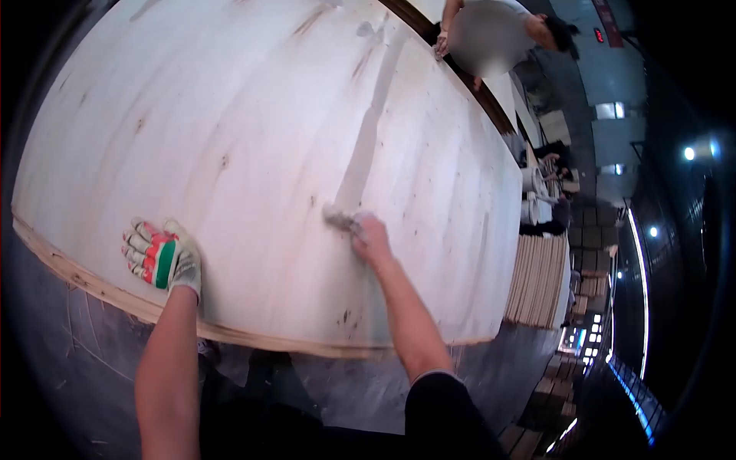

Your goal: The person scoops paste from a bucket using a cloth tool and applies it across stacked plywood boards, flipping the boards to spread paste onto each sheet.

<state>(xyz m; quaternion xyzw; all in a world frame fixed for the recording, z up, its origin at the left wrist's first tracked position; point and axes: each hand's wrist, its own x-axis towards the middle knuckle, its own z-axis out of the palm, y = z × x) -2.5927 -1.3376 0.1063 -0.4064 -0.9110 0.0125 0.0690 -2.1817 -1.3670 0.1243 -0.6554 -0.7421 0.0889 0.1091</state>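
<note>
A large pale wood sheet (253, 153) with knots and cracks lies on top of a stack in front of me. My left hand (162, 257), in a white glove with red and green patches, rests on the sheet with its fingers spread. My right hand (369, 234) is closed round a scraper (337, 218) whose blade end is smeared with grey paste and touches the sheet. From the blade a grey strip of filler (368, 138) runs up toward the far edge. A smaller filler patch (371, 31) lies beside the strip's far end.
Across the far edge a co-worker (548, 32) leans over, a hand (442, 44) at the sheet's border. White buckets (531, 207) and a stack of thin boards (537, 280) stand at the right. Other people and board stacks show farther back.
</note>
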